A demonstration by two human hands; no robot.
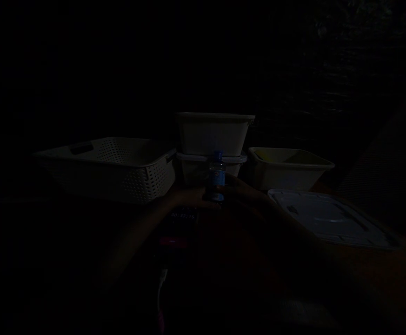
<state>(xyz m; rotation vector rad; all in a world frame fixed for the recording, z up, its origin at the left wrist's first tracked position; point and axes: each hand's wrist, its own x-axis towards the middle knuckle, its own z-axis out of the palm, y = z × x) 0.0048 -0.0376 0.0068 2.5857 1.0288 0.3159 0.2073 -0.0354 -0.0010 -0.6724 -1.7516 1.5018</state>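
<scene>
In the dim head view, a small clear water bottle with a blue cap and a blue label is upright in front of me. My left hand grips its lower left side, one finger reaching under near the base. From the right, my right hand has its fingers closed against the label. Darkness hides much of both hands. Just below my left wrist lies a phone whose screen shows a running timer.
A white perforated basket stands at left. Behind the bottle are two stacked white tubs. Another tub with something yellow inside stands at right, near a flat pale lid. A white cable runs from the phone.
</scene>
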